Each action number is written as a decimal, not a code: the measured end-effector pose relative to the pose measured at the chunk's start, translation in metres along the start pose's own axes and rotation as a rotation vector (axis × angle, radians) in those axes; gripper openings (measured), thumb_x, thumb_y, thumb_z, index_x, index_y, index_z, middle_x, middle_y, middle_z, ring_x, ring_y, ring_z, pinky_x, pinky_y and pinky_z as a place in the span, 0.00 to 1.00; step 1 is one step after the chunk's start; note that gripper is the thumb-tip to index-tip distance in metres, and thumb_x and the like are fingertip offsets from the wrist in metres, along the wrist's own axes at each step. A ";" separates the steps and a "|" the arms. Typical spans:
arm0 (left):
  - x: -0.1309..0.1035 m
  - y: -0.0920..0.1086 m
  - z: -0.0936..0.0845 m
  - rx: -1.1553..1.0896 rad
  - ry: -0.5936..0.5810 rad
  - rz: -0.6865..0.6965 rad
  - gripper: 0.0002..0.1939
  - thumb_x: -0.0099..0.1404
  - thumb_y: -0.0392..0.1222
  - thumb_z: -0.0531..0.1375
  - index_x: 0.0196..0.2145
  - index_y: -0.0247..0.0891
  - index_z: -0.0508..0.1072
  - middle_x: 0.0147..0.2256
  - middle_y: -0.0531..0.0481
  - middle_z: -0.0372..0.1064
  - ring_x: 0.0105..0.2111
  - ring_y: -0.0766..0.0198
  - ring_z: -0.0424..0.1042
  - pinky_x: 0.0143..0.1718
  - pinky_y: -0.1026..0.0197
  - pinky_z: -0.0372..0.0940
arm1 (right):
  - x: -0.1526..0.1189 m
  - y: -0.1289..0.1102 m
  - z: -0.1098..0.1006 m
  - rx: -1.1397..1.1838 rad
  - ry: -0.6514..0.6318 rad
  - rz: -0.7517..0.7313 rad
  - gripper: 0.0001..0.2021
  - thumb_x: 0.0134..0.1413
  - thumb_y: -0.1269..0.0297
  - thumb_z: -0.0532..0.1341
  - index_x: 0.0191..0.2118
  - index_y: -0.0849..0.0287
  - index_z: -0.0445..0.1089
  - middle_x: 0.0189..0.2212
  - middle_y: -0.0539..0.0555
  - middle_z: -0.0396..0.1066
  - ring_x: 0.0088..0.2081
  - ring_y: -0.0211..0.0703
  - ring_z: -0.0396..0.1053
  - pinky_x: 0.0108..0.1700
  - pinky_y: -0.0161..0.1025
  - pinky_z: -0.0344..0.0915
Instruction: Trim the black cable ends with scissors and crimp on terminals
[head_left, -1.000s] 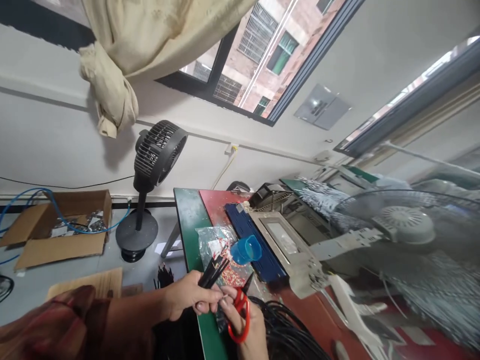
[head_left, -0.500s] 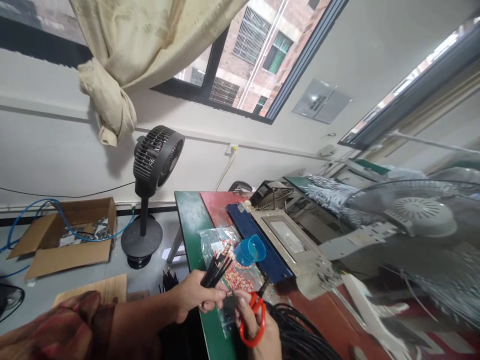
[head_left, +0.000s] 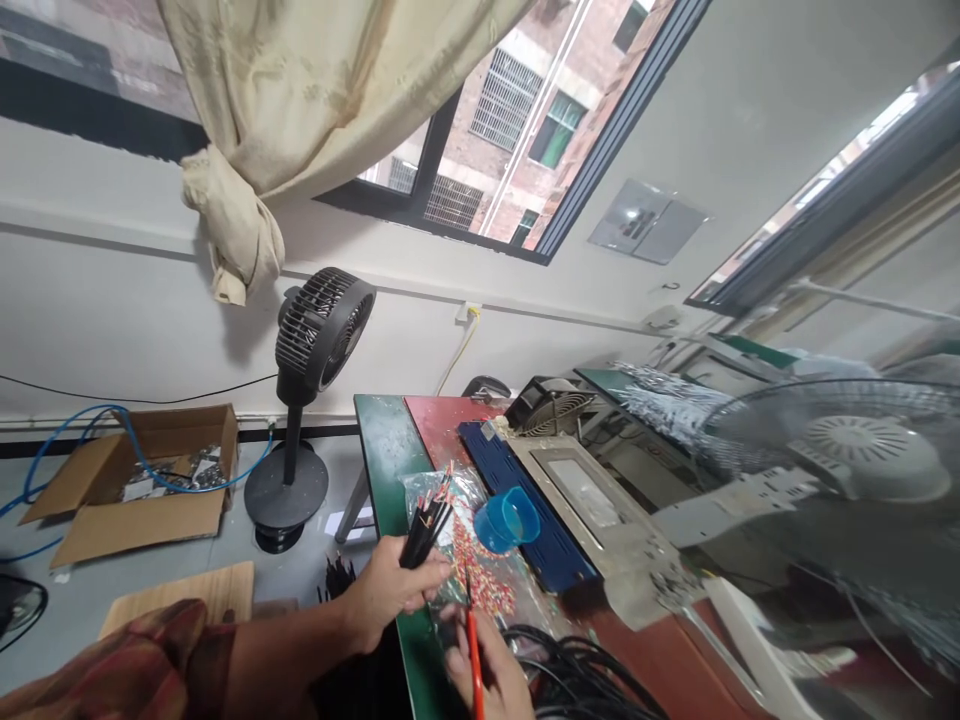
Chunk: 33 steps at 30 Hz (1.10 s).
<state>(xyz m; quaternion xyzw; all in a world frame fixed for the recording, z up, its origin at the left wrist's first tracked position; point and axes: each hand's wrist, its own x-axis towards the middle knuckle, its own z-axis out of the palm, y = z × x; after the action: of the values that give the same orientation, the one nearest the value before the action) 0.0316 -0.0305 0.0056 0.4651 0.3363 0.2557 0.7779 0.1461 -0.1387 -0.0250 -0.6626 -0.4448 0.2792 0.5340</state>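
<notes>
While our left hand (head_left: 397, 590) is grasping a bundle of thin black cables with reddish and pale ends (head_left: 424, 535), our right hand (head_left: 491, 665) is gripping a pair of red-handled scissors (head_left: 475, 655), its dark blades pointing away from us. The bundle is standing up out of the left fist, tilting slightly rightward, and the scissors are sitting just to its right and nearer to us, apart from it.

Just beyond the hands, a crinkled clear plastic bag (head_left: 420, 490) is lying on the green-and-red tabletop (head_left: 381, 440), and small red, yellow and white bits (head_left: 491, 590) are lying scattered there. A translucent blue plastic cup (head_left: 507, 520) is standing beside these bits, beyond the scissors. To the right of our right hand, a loose coil of thick black cable (head_left: 577, 670) is resting on the table.

Farther out, a long blue metal piece (head_left: 559, 560) is lying alongside a beige metal frame with a rectangular window (head_left: 540, 450). On the floor to the left, a black pedestal fan (head_left: 322, 330) is standing near an open brown cardboard box (head_left: 150, 525), where white labels (head_left: 139, 488) are showing, their writing too small for us to read. The dark marking on the grey wall panel (head_left: 649, 220) is also staying unreadable to us.
</notes>
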 end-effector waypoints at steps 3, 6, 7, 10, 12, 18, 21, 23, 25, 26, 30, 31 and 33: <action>0.000 0.002 -0.002 -0.027 0.007 0.008 0.22 0.48 0.53 0.65 0.31 0.30 0.68 0.17 0.58 0.58 0.16 0.77 0.49 0.18 0.68 0.41 | 0.001 -0.002 -0.002 -0.132 -0.110 -0.023 0.21 0.42 0.43 0.60 0.31 0.58 0.73 0.26 0.51 0.70 0.30 0.44 0.67 0.34 0.35 0.62; 0.000 0.003 -0.004 -0.014 0.011 0.003 0.20 0.46 0.51 0.66 0.30 0.30 0.69 0.17 0.57 0.60 0.16 0.76 0.50 0.18 0.68 0.42 | 0.002 0.000 -0.005 -0.192 -0.171 -0.007 0.21 0.44 0.43 0.58 0.29 0.59 0.71 0.24 0.50 0.67 0.27 0.41 0.63 0.31 0.34 0.59; 0.001 0.003 -0.004 0.001 0.006 0.000 0.19 0.46 0.50 0.66 0.29 0.30 0.70 0.18 0.57 0.60 0.16 0.76 0.51 0.18 0.68 0.42 | 0.002 0.002 -0.006 -0.200 -0.185 -0.002 0.21 0.45 0.43 0.57 0.28 0.59 0.71 0.23 0.49 0.66 0.26 0.40 0.62 0.30 0.34 0.58; 0.003 0.004 -0.004 0.056 -0.001 0.002 0.17 0.46 0.47 0.65 0.28 0.30 0.71 0.17 0.56 0.60 0.16 0.76 0.51 0.18 0.68 0.43 | 0.001 0.006 -0.007 -0.214 -0.200 0.007 0.21 0.49 0.44 0.55 0.24 0.60 0.68 0.20 0.48 0.61 0.24 0.38 0.57 0.28 0.33 0.54; 0.004 0.005 -0.005 0.095 0.000 0.007 0.16 0.46 0.46 0.64 0.27 0.30 0.71 0.17 0.56 0.61 0.15 0.76 0.51 0.18 0.68 0.43 | 0.001 0.008 -0.008 -0.223 -0.198 0.013 0.22 0.50 0.45 0.54 0.23 0.60 0.67 0.19 0.47 0.57 0.23 0.36 0.54 0.26 0.33 0.52; 0.004 0.008 -0.006 0.167 -0.015 0.008 0.13 0.45 0.44 0.64 0.25 0.29 0.73 0.15 0.56 0.60 0.16 0.75 0.52 0.18 0.68 0.44 | 0.000 0.009 -0.009 -0.186 -0.153 0.024 0.23 0.47 0.43 0.57 0.21 0.61 0.67 0.19 0.47 0.57 0.23 0.36 0.53 0.25 0.31 0.53; 0.004 0.009 -0.006 0.182 -0.011 0.022 0.11 0.45 0.42 0.63 0.24 0.29 0.73 0.16 0.56 0.61 0.16 0.74 0.53 0.19 0.68 0.46 | 0.000 0.007 -0.008 -0.183 -0.132 0.048 0.24 0.45 0.41 0.58 0.20 0.61 0.66 0.18 0.47 0.57 0.23 0.36 0.54 0.24 0.31 0.54; 0.005 0.009 -0.005 0.207 -0.003 0.040 0.09 0.46 0.40 0.63 0.24 0.30 0.73 0.16 0.56 0.61 0.17 0.74 0.54 0.20 0.68 0.47 | -0.001 0.006 -0.007 -0.200 -0.115 0.060 0.24 0.44 0.41 0.58 0.20 0.61 0.67 0.18 0.47 0.57 0.23 0.36 0.54 0.24 0.30 0.53; 0.006 0.008 -0.006 0.239 0.007 0.059 0.08 0.46 0.39 0.62 0.23 0.30 0.73 0.17 0.56 0.62 0.18 0.73 0.55 0.20 0.68 0.48 | -0.001 0.005 -0.005 -0.228 -0.096 0.062 0.24 0.45 0.42 0.57 0.20 0.61 0.67 0.17 0.47 0.58 0.22 0.36 0.54 0.23 0.30 0.53; 0.006 0.008 -0.006 0.252 0.011 0.067 0.08 0.46 0.39 0.62 0.23 0.30 0.73 0.17 0.56 0.62 0.18 0.73 0.56 0.21 0.68 0.48 | -0.001 0.005 -0.004 -0.243 -0.085 0.060 0.23 0.46 0.42 0.57 0.19 0.61 0.66 0.17 0.47 0.58 0.22 0.36 0.54 0.23 0.30 0.52; 0.007 0.006 -0.006 0.254 0.004 0.068 0.09 0.46 0.40 0.63 0.22 0.30 0.73 0.16 0.56 0.61 0.18 0.73 0.55 0.20 0.68 0.47 | -0.002 0.003 -0.002 -0.272 -0.044 0.060 0.23 0.46 0.44 0.57 0.16 0.60 0.64 0.15 0.47 0.56 0.21 0.36 0.52 0.22 0.31 0.51; 0.007 0.006 -0.006 0.231 -0.007 0.055 0.11 0.46 0.42 0.63 0.23 0.30 0.73 0.16 0.56 0.60 0.17 0.74 0.54 0.19 0.68 0.46 | -0.002 0.003 -0.002 -0.267 -0.042 0.069 0.23 0.46 0.43 0.57 0.16 0.60 0.63 0.15 0.47 0.56 0.21 0.36 0.51 0.22 0.32 0.51; 0.007 0.004 -0.006 0.165 -0.031 0.006 0.16 0.45 0.46 0.65 0.26 0.29 0.73 0.16 0.57 0.59 0.16 0.75 0.52 0.18 0.68 0.44 | -0.001 0.003 -0.002 -0.240 -0.059 0.103 0.24 0.45 0.43 0.57 0.15 0.60 0.62 0.15 0.46 0.53 0.20 0.35 0.49 0.21 0.32 0.49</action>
<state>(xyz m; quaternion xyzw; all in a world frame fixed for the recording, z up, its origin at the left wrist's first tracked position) 0.0313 -0.0205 0.0052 0.5325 0.3428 0.2221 0.7414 0.1483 -0.1408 -0.0268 -0.7351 -0.4559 0.2705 0.4227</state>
